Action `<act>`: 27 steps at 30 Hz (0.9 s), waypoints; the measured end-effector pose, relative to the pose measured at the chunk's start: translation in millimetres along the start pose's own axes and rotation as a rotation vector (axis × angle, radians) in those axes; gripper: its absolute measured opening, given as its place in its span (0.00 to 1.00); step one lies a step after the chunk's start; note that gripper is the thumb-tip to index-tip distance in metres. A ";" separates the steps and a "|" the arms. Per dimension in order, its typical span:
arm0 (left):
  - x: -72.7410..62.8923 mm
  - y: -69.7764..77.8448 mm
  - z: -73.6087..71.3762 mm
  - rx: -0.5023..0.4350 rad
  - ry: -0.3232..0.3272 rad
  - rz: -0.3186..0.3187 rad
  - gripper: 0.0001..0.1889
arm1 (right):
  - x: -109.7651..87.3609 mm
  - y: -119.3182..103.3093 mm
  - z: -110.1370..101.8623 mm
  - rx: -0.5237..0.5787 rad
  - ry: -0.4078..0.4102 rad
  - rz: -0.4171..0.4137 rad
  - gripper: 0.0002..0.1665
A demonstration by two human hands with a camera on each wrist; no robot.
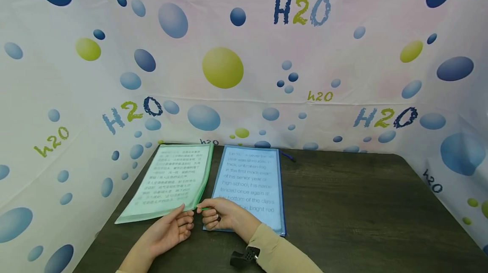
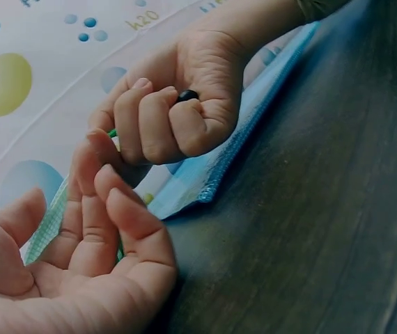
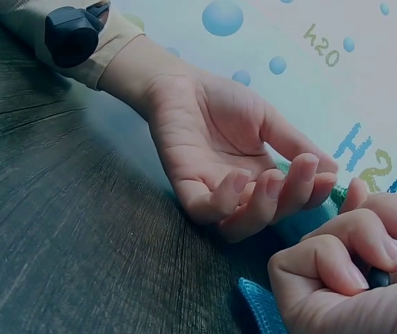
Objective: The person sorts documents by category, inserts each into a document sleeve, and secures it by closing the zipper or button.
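A green zip folder (image 1: pixel 146 215) holding a page of printed text lies at the left of the table, its near end slightly raised. At its near right corner my left hand (image 1: pixel 167 232) grips the edge, thumb above and curled fingers below. Close beside it, my right hand (image 1: pixel 225 214) pinches a thin green zipper pull (image 1: pixel 206 208) at that corner. Between the curled right fingers a black tip (image 2: pixel 188 95) shows; whether it joins the green pull I cannot tell. Under the right hand lies a blue zip folder (image 1: pixel 248 179) with large English print, partly covered by that hand.
A short blue strip with a dark end (image 1: pixel 287 155) lies by the blue folder's far right corner. The dark wooden table (image 1: pixel 350 209) extends to the right. A white cloth (image 1: pixel 267 44) printed with bubbles and "H2O" stands behind and at the sides.
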State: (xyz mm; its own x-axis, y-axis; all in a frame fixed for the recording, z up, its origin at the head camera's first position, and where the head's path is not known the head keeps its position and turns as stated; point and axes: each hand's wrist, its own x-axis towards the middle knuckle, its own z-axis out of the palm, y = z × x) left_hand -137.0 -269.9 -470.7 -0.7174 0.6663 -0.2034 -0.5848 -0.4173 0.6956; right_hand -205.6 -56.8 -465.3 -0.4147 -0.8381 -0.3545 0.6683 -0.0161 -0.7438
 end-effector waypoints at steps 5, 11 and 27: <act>0.9 -0.3 2.1 0.054 0.090 0.027 0.23 | 1.6 0.5 -1.3 0.051 -0.034 0.011 0.13; 0.3 -0.7 -1.5 0.063 0.072 0.041 0.23 | 4.6 0.8 -0.4 0.197 -0.065 0.027 0.12; -5.3 0.5 -5.9 0.033 0.080 0.043 0.22 | 15.2 -3.2 9.0 0.315 0.033 -0.043 0.10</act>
State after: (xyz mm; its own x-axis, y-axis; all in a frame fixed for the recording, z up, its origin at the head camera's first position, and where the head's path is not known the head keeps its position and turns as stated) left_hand -135.7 -277.3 -473.3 -0.7703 0.5962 -0.2262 -0.5410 -0.4232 0.7268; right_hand -208.5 -74.4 -463.3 -0.4630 -0.8147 -0.3492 0.8060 -0.2230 -0.5483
